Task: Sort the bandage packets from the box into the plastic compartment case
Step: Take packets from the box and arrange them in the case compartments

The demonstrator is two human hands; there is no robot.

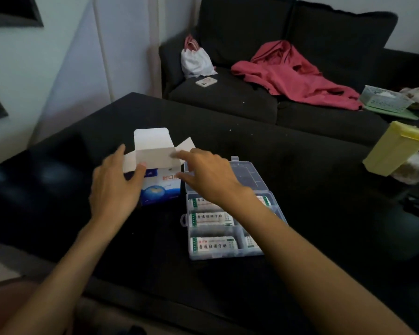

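A blue and white bandage box stands on the dark table with its white top flaps open. My left hand holds the box by its left side, thumb up on the side flap. My right hand reaches over the box's right edge, index finger stretched onto the front flap and holding nothing. To the right lies the clear plastic compartment case with its lid open. White and green bandage packets lie in several compartments. My right forearm hides part of the case.
A yellow lidded container stands at the table's right edge. Behind the table is a dark sofa with a pink garment, a white bag, a phone and a green basket.
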